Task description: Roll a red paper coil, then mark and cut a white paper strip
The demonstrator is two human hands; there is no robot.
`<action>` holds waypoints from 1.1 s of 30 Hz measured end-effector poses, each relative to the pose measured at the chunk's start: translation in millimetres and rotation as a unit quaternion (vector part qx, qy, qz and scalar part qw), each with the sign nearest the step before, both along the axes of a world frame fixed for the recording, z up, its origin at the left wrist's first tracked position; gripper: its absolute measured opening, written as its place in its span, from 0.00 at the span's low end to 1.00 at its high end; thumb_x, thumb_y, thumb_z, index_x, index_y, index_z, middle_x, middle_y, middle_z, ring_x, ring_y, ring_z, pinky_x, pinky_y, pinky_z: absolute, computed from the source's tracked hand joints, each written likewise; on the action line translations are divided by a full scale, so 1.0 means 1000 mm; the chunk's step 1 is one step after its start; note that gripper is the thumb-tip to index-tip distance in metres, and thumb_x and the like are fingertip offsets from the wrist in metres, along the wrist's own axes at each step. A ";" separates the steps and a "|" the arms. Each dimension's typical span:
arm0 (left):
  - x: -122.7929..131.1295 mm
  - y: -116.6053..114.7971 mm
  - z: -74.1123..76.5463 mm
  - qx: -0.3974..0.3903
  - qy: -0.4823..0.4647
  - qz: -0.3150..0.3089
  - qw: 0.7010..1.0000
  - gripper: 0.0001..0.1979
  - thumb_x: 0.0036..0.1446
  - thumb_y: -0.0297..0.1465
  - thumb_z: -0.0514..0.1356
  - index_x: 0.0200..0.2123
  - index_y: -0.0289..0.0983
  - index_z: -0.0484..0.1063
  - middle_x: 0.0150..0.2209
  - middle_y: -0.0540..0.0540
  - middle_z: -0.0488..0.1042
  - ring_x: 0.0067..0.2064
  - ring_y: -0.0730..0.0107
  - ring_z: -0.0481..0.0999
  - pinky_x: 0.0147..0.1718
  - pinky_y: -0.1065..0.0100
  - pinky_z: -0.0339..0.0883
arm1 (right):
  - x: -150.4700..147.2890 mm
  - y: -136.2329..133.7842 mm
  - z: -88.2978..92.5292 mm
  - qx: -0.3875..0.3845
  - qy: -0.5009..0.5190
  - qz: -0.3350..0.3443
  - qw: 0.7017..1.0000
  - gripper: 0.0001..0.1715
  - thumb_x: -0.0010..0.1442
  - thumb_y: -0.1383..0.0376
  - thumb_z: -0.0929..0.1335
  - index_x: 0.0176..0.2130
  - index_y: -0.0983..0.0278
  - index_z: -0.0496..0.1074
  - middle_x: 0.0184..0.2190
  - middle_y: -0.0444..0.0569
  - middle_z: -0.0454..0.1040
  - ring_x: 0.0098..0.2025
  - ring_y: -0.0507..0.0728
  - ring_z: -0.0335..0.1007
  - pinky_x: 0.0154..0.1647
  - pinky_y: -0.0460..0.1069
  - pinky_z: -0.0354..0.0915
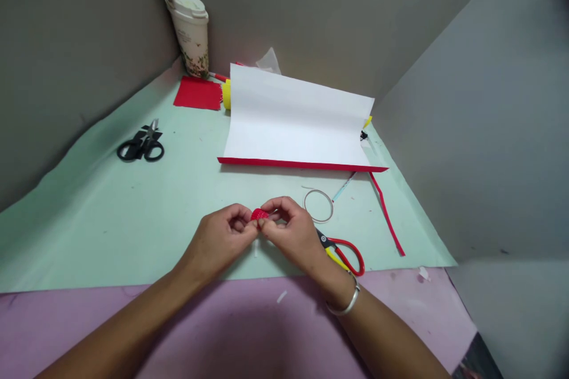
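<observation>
Head view, and I've got both hands meeting at the middle of the frame, just above the near edge of the green mat point(89, 213) on the bench. The left hand point(226, 232) and the right hand point(291, 231) are both closed in a fingertip pinch on one small thing, a red corrugated roll point(259, 214), which sits right between them and lifted a little off the mat. Neither hand is nearer: it is dead centre, thumbs and forefingers touching it from either side. From here its long axis looks to run across, from one hand to the other, though it is small enough that I can't be sure. The left pinches the left end; the right hand's fingers curl over the top and the right end. Just beyond the right hand lies a tape ring point(319, 205), flat on the mat and close but not touched. The red-handled scissors point(344, 251) lie beside the right wrist, blades partly hidden under the hand, handles pointing away to the right. Further back, well apart from the hands, a white sheet with a red edge point(297, 118) lies curled open, and the black scissors point(141, 145) are off to the left, nearer the left arm's side.
</observation>
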State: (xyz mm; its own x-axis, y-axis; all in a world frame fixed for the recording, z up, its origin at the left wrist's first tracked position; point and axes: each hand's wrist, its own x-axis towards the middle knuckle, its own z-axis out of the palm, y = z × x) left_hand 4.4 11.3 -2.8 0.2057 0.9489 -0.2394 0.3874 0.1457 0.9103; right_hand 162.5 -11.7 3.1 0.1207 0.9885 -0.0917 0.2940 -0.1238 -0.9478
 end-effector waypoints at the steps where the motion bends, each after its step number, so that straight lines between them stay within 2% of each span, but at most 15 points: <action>1: 0.000 0.001 -0.001 -0.011 -0.010 -0.007 1.000 0.09 0.46 0.39 0.60 0.26 0.40 0.71 0.22 0.54 0.71 0.26 0.68 0.69 0.29 0.67 0.61 | 0.000 0.001 0.001 -0.011 0.004 0.002 1.000 0.11 0.48 0.65 0.71 0.36 0.61 0.75 0.36 0.45 0.76 0.35 0.53 0.72 0.34 0.48 0.69; 6: -0.002 0.006 -0.007 -0.058 -0.049 -0.034 0.997 0.09 0.46 0.39 0.61 0.27 0.40 0.72 0.23 0.51 0.75 0.30 0.62 0.75 0.33 0.64 0.66 | 0.002 0.002 0.002 -0.044 0.009 0.006 0.999 0.11 0.48 0.65 0.70 0.36 0.61 0.75 0.31 0.43 0.75 0.33 0.53 0.71 0.34 0.48 0.66; 12: -0.001 0.006 -0.003 -0.086 -0.052 -0.040 0.994 0.10 0.46 0.40 0.61 0.26 0.39 0.72 0.24 0.49 0.76 0.30 0.61 0.76 0.34 0.62 0.67 | 0.004 0.003 -0.001 -0.097 0.044 0.009 0.994 0.12 0.47 0.65 0.71 0.36 0.62 0.75 0.22 0.38 0.72 0.27 0.51 0.68 0.32 0.48 0.64; 22: -0.001 0.007 -0.004 -0.086 -0.044 -0.049 0.994 0.09 0.46 0.39 0.60 0.25 0.40 0.72 0.23 0.49 0.75 0.29 0.61 0.74 0.34 0.62 0.64 | 0.005 0.004 0.002 -0.116 0.049 0.013 0.992 0.10 0.47 0.65 0.72 0.34 0.62 0.75 0.22 0.39 0.72 0.26 0.50 0.66 0.30 0.47 0.63; 28: -0.003 0.006 -0.008 -0.068 -0.055 -0.063 0.994 0.09 0.48 0.40 0.61 0.28 0.41 0.73 0.25 0.52 0.74 0.30 0.63 0.73 0.33 0.64 0.64 | 0.008 0.006 0.003 -0.141 0.115 0.016 0.983 0.11 0.48 0.69 0.71 0.35 0.61 0.74 0.24 0.39 0.74 0.28 0.52 0.72 0.35 0.49 0.68; 33: -0.003 0.004 -0.009 -0.049 -0.043 -0.067 0.996 0.07 0.47 0.36 0.61 0.29 0.40 0.75 0.25 0.51 0.76 0.31 0.62 0.74 0.34 0.64 0.65 | 0.008 0.008 0.006 -0.156 0.143 0.011 0.977 0.11 0.49 0.72 0.71 0.36 0.62 0.73 0.25 0.40 0.75 0.28 0.52 0.75 0.35 0.48 0.69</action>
State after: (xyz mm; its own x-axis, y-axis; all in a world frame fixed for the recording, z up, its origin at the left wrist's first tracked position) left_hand 1.0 15.3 -11.4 0.3523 0.8848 -0.3050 0.3304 0.1873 0.9251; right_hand 170.7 -3.3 9.0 0.0246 0.9092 -0.4156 0.0285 -0.4162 -0.9088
